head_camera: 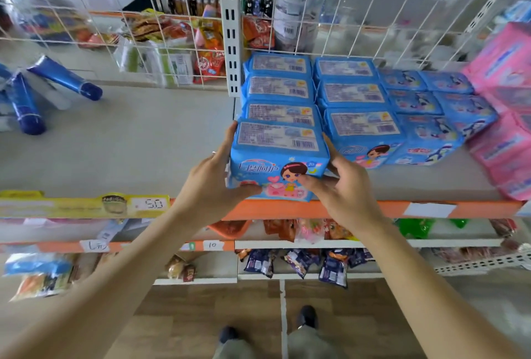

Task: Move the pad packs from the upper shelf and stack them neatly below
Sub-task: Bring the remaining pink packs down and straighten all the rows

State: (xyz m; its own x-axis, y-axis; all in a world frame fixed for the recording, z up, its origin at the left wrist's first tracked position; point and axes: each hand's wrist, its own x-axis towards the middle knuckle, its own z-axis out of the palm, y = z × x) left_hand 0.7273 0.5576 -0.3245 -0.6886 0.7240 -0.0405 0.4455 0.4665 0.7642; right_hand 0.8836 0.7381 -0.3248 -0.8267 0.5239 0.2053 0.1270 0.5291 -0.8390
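On grey shelf (pixel 120 140) w/ orange lip | both hands clamp blue pad pack (pixel 277 157) — wood floor (pixel 201 315) below

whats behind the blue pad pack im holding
Behind the held blue plastic pad pack, three identical packs line up toward the white wire grid. Anything beneath them is covered.
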